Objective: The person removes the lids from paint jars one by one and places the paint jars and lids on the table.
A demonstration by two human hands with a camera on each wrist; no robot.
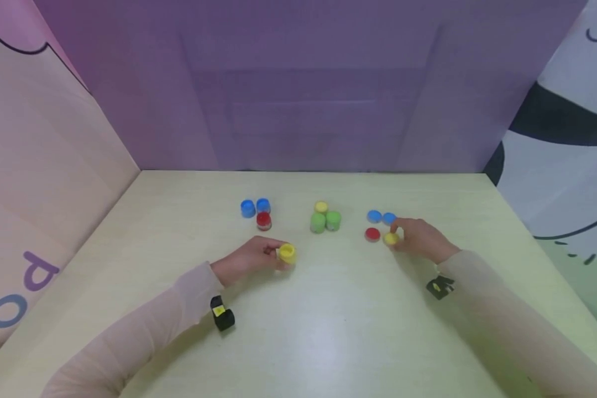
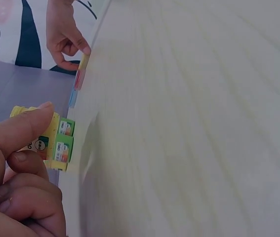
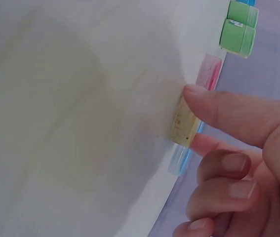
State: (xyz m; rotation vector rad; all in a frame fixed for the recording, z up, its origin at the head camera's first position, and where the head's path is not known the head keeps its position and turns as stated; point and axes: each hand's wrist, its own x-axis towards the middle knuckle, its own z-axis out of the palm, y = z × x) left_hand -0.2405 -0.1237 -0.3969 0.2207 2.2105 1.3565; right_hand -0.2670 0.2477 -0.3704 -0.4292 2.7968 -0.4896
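My head feed is fairly bright, with pale glare on the counter and a soft shadow under the right hand; both wrist feeds reach me dimmer and hazier.

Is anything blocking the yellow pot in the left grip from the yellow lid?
Only the red lid, lying beside the yellow lid on the side toward the yellow pot; nothing else visible stands between.

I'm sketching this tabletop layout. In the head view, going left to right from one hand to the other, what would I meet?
Left hand → yellow jar it holds → left green jar → right green jar → red disc → yellow disc → right hand.
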